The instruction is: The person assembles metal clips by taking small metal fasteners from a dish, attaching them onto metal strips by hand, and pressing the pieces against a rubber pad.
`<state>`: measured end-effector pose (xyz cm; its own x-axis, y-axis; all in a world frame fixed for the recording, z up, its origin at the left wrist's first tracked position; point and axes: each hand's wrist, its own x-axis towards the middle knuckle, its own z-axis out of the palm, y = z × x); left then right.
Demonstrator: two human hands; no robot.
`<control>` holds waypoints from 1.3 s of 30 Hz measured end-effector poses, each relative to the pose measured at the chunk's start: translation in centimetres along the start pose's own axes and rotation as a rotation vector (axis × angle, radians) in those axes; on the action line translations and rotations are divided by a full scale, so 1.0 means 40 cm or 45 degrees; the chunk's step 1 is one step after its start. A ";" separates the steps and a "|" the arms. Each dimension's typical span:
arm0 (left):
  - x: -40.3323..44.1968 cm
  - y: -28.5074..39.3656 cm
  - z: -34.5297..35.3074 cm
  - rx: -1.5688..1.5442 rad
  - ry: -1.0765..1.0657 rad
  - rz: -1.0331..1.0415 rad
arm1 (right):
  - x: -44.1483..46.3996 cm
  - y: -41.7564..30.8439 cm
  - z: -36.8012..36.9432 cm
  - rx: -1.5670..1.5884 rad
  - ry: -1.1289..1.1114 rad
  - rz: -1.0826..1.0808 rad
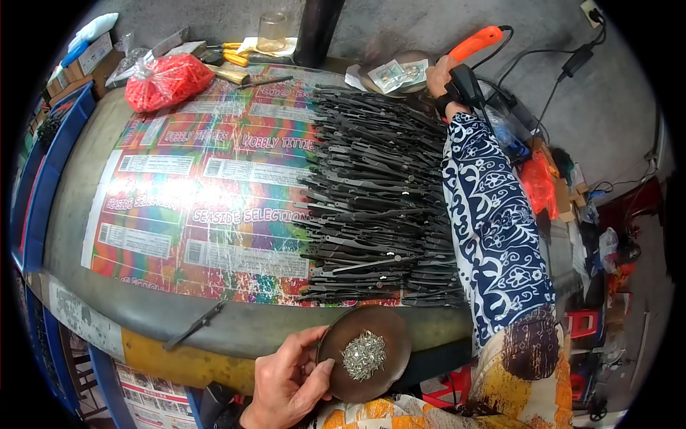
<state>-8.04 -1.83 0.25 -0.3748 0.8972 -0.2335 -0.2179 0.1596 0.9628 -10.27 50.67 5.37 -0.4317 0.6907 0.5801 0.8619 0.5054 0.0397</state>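
Observation:
My left hand (296,375) grips the edge of a shallow brown dish (399,350) over the table's front edge, thumb on the rim. A heap of small shiny metal pieces (364,354) lies in the dish. My right hand (437,77) is stretched to the far right, its fingers closed at the lower end of an orange-handled corded tool (475,44); its working end is hidden. Many long, thin black metal pieces (379,193) lie in a dense row between my hands. One similar black piece (194,325) rests alone near the front edge.
Colourful printed sheeting (214,193) covers the table's middle. At the back are a red-filled plastic bag (170,82), yellow-handled tools (236,56) and a glass jar (272,32). Papers (399,75) lie beside my right hand. Blue bins (61,157) line the left; black cables (550,107) run at right.

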 end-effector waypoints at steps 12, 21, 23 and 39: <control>0.001 0.003 -0.001 -0.026 -0.007 -0.005 | 0.004 0.044 -0.010 -0.167 0.204 -0.452; 0.001 -0.003 0.001 -0.057 0.010 -0.010 | 0.050 0.131 -0.044 -0.407 0.130 -0.327; 0.001 0.000 0.005 -0.061 0.023 0.000 | 0.054 0.158 -0.072 -0.149 0.288 -0.201; -0.008 -0.018 0.025 0.014 0.106 0.196 | -0.264 0.315 -0.506 0.821 0.000 0.184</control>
<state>-6.84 -1.83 -0.24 -0.4760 0.8745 -0.0931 -0.1422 0.0280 0.9894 10.54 39.28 16.23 -0.3233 0.7750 0.5431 0.5791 0.6159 -0.5341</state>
